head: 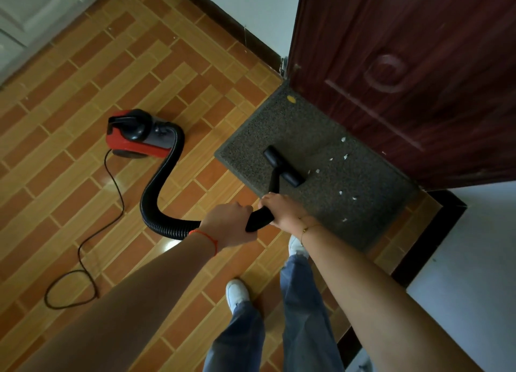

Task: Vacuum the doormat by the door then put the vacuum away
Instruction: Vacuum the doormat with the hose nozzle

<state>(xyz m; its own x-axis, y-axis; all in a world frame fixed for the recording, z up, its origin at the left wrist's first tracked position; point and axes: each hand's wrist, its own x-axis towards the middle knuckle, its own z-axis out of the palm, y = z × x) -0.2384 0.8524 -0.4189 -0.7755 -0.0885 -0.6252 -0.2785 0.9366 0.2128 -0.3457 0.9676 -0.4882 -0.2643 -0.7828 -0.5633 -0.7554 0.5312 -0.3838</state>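
Tiled floor [83,98]: doormat [279,126], vacuum [136,137], cord [111,176].

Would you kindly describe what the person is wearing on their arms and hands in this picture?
Both forearms are bare, with no sleeves in view. The left hand has a thin red-orange string bracelet around its wrist. The right hand has a fine gold-coloured chain bracelet at its wrist. No gloves, rings or watch can be made out.

Both bare arms reach forward from the near edge, converging toward the middle. The left hand [230,223] is curled in a fist, knuckles up, a red string at its wrist. Just right, the right hand [282,210] is curled likewise, a thin bracelet at its wrist.
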